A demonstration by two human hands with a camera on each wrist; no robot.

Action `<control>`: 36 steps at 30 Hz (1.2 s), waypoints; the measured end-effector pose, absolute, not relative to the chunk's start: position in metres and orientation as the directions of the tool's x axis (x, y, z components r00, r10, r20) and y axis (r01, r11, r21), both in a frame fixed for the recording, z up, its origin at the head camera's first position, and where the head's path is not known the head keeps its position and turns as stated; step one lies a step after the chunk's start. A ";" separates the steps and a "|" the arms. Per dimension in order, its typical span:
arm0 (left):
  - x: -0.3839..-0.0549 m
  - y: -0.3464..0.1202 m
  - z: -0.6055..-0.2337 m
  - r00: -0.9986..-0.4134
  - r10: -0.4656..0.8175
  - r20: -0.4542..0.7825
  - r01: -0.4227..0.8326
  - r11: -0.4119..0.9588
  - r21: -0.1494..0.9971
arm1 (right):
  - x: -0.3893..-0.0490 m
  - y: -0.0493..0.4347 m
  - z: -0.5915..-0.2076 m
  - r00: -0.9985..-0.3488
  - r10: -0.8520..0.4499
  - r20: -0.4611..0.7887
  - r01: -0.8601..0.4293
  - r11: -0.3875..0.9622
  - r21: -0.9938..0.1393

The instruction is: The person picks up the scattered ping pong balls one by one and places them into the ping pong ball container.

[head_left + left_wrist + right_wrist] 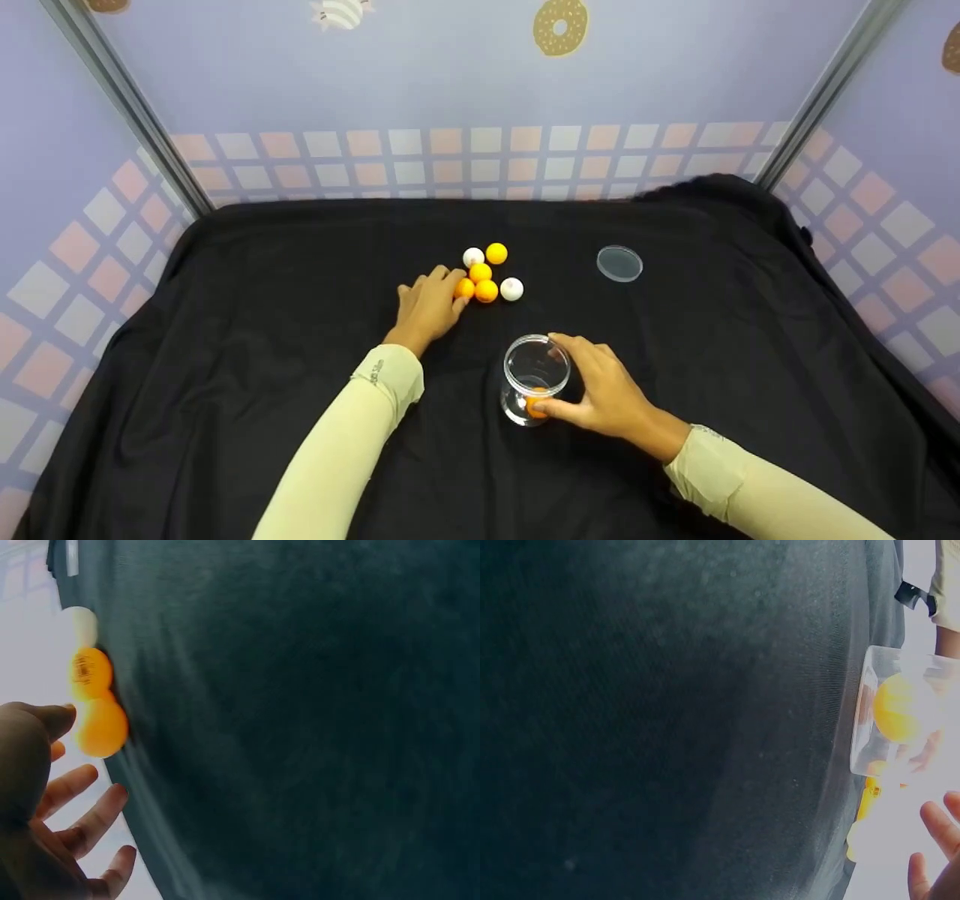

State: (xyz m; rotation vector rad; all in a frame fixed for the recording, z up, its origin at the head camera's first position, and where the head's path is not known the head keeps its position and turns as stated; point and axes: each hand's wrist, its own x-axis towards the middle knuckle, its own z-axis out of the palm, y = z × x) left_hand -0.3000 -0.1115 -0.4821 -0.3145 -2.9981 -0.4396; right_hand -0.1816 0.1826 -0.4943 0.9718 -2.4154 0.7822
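Note:
In the head view, my left hand (429, 306) reaches the left end of a cluster of ping-pong balls, thumb and forefinger either side of an orange ball (465, 289). The left wrist view shows that hand's fingers spread, with the thumb tip right at the edge of an orange ball (103, 729). My right hand (611, 394) holds a clear round jar (517, 409) by its right side, thumb across the front and a fingertip at the rim. Inside the upright, uncovered jar lies an orange ball (896, 709).
Other orange balls (487, 291) and two white balls (511, 289) make up the cluster. A clear round lid (619, 264) lies flat farther back on the right. Black cloth (300, 300) covers the table, with patterned walls (450, 90) behind and at both sides.

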 end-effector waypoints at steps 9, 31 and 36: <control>-0.305 -0.111 -0.498 -0.983 0.151 0.101 0.173 0.946 0.273 | -0.180 0.180 -0.497 -0.670 -0.495 0.552 -0.725 0.597 -0.344; -0.253 -0.106 -0.454 -0.883 0.278 0.379 0.409 0.851 0.329 | -0.180 0.183 -0.495 -0.686 -0.488 0.540 -0.711 0.607 -0.355; -0.224 -0.091 -0.435 -0.781 0.372 0.502 0.558 0.776 0.294 | -0.181 0.183 -0.493 -0.678 -0.491 0.547 -0.717 0.606 -0.344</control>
